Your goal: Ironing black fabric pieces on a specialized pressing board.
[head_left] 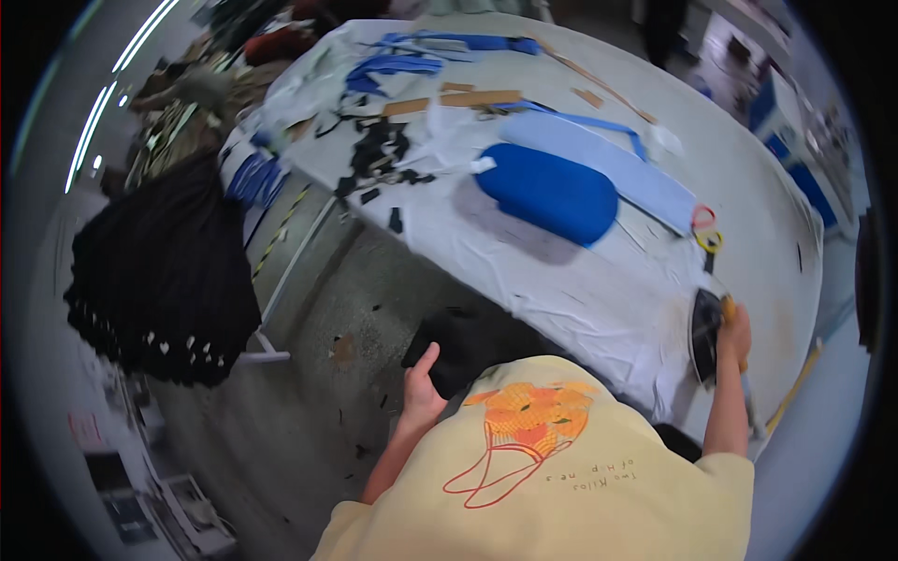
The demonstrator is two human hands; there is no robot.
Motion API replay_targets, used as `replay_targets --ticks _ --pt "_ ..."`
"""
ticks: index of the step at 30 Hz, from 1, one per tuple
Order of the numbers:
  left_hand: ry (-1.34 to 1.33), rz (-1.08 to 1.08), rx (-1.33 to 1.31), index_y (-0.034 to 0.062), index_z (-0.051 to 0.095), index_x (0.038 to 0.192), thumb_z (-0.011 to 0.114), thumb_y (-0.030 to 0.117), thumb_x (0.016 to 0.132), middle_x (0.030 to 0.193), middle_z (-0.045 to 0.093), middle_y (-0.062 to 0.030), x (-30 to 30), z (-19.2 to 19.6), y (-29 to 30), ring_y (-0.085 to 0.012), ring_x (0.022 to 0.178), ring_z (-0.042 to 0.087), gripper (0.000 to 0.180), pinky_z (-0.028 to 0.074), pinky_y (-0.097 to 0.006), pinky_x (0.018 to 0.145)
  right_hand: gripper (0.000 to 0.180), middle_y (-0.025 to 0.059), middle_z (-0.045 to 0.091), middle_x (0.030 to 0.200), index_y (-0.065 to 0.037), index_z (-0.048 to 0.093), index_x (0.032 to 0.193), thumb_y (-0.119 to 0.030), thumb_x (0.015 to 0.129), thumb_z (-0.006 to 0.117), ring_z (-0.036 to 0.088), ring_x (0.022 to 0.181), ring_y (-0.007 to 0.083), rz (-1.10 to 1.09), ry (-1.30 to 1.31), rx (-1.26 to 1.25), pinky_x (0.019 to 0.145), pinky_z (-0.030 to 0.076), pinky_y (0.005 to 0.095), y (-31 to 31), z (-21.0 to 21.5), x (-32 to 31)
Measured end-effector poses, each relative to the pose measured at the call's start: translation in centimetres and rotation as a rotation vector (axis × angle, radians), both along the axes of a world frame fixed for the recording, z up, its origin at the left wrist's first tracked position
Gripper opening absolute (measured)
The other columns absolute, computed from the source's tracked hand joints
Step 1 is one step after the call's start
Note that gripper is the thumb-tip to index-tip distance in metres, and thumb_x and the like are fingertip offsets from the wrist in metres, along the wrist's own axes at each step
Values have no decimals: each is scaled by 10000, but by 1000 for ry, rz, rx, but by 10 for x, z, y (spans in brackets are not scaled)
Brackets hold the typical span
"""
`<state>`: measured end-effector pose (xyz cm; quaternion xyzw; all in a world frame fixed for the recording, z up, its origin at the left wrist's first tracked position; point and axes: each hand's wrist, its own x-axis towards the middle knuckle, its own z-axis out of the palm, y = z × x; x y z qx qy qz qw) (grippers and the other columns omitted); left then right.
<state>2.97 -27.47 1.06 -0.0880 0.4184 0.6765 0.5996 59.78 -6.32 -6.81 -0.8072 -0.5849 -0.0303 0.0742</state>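
At the right part of the table, my right hand [735,338] is closed round the handle of a clothes iron [703,338]. The iron's dark flat side faces left, and it looks tilted up on the white table cover. My left hand [424,385] is low in front of the table edge, thumb up, gripping a piece of black cloth [477,341] that reaches towards my body. Part of that cloth is hidden behind my shirt. Beyond the iron lies a pair of scissors [708,241] with red and yellow handle loops.
A blue rounded panel [552,192] lies mid-table beside a long pale blue piece [613,168]. Black scraps [374,154], brown strips [468,101] and blue strips [398,67] litter the far left. Black gathered fabric [164,271] hangs at left, near piled cloth [201,89].
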Motion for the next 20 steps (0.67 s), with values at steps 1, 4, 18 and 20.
replay_targets --ticks 1,4,18,20 --pt "2 51 24 -27 596 1247 598 143 958 1223 653 -147 -12 2 -8 -265 1097 652 335 511 -393 986 322 145 646 1055 -117 563 1096 -186 827 727 611 1005 394 -19 4 -13 807 494 506 1 1 -4" --pt "12 121 41 -29 592 1255 588 125 957 1242 642 -145 -45 1 -31 -270 1119 639 336 502 -397 1002 500 159 570 1279 -123 544 1266 -185 810 740 527 1200 382 -121 -124 35 997 431 486 2 14 -48" --pt "68 662 132 3 498 1378 551 186 980 1342 569 -157 -210 -24 -184 -336 1215 570 441 453 -475 1057 219 122 656 1034 -87 670 1034 -109 816 679 616 1011 317 1681 672 -583 882 502 410 -60 30 -602" --pt "64 962 87 28 487 1399 592 114 949 1388 540 -129 -199 -56 -226 -324 1241 547 470 446 -469 1061 169 111 667 964 -85 687 984 -142 825 673 629 953 318 1794 583 -695 841 512 418 -66 35 -661"
